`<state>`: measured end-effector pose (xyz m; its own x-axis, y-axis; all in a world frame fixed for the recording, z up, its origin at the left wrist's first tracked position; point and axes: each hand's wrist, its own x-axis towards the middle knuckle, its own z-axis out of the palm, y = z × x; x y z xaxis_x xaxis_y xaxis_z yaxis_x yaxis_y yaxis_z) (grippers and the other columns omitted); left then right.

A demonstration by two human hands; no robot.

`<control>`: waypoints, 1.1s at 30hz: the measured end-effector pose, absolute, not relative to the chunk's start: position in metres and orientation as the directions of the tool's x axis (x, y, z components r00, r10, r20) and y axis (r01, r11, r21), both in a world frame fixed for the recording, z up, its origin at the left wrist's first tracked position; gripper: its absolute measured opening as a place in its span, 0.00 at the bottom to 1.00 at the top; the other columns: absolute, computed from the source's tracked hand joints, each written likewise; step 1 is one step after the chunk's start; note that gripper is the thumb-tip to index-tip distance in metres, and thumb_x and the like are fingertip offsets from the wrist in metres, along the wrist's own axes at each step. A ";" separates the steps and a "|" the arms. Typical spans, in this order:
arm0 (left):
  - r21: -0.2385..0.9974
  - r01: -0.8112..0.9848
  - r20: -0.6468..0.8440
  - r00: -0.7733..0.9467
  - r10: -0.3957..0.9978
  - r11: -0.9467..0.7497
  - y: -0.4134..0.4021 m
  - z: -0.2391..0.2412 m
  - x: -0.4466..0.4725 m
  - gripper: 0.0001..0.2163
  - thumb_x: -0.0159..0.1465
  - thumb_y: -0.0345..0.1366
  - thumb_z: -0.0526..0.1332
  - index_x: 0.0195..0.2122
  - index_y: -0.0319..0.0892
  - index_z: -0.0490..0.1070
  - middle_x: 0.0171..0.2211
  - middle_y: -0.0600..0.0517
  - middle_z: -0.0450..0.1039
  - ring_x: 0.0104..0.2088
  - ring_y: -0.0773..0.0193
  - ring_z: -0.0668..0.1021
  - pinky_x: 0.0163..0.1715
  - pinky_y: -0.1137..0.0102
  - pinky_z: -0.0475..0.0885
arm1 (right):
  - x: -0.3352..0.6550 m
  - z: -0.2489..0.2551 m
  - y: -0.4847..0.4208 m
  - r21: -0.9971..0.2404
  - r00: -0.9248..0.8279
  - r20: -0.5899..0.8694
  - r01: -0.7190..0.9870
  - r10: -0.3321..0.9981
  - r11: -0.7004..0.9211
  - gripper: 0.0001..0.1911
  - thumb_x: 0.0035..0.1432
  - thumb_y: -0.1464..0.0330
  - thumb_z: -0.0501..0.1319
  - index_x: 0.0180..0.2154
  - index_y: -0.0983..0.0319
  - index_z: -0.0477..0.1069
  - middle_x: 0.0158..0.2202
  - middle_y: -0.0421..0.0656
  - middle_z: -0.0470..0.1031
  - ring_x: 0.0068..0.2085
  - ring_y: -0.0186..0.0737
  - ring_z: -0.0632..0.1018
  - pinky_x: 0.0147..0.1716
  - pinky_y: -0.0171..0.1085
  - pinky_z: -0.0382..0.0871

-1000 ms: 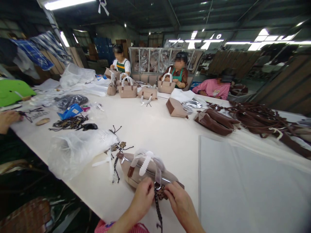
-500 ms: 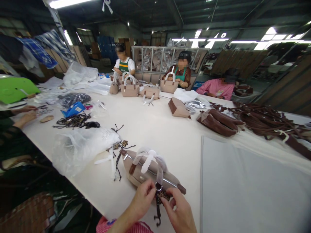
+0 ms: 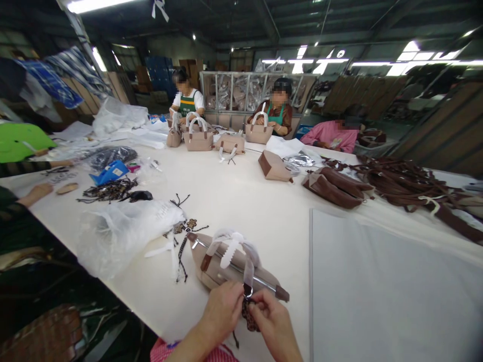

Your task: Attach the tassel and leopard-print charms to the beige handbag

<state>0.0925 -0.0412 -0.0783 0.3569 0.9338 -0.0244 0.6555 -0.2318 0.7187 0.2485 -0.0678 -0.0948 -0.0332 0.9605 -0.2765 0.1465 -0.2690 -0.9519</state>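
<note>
Both hands, the left hand (image 3: 222, 312) and right hand (image 3: 274, 327), had drawn closer together since the earlier frame, gathering up the leopard-print charm (image 3: 249, 317). Head view: each hand was pinched shut, fingertips gripping the charm just below the metal ring (image 3: 248, 290) of the beige handbag (image 3: 222, 266). The handbag lay on its side on the counter (image 3: 264, 211), near the front edge, beside a clear plastic bag (image 3: 121, 231).
</note>
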 end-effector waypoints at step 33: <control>0.945 -0.045 -0.312 0.165 0.936 0.323 -0.052 -0.097 0.098 0.05 0.57 0.38 0.57 0.31 0.43 0.62 0.23 0.58 0.65 0.24 0.68 0.69 0.25 0.73 0.66 | 0.255 -0.081 -0.067 -0.772 -0.137 0.019 0.628 0.990 0.102 0.17 0.67 0.61 0.50 0.28 0.57 0.69 0.24 0.38 0.74 0.26 0.39 0.75 0.27 0.35 0.62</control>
